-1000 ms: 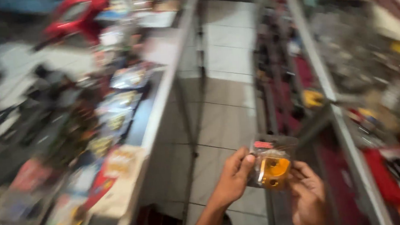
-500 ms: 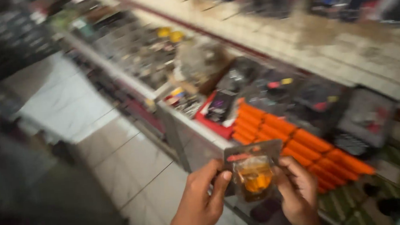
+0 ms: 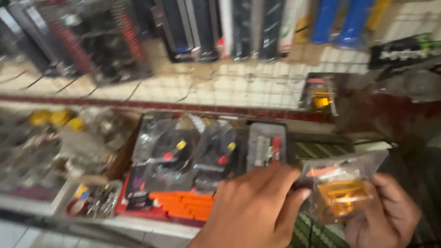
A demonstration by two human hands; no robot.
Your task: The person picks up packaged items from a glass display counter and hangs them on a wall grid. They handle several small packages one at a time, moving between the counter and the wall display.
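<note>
We find both hands low in the frame, holding one clear packet (image 3: 343, 188) that contains an orange part. The right hand (image 3: 382, 219) carries it from below and behind: the thumb lies against the packet's right edge and the fingers curl underneath, so the packet rests in that hand. The left hand (image 3: 254, 216) meets the packet's left edge, its fingers bent and closed together over that side; whether they pinch the film or merely press on it, we cannot tell, as the frame is blurred. The packet lies between the two hands, tilted, with its long axis running roughly left to right and its top edge rising towards the right. Both hands touch it; the right has the fuller hold. Beyond the hands stands a glass counter (image 3: 134, 228) with packaged parts and a row of orange pieces (image 3: 185, 203) inside. On the wall above hang black grips (image 3: 207, 20) and blue grips (image 3: 347, 6).
</note>
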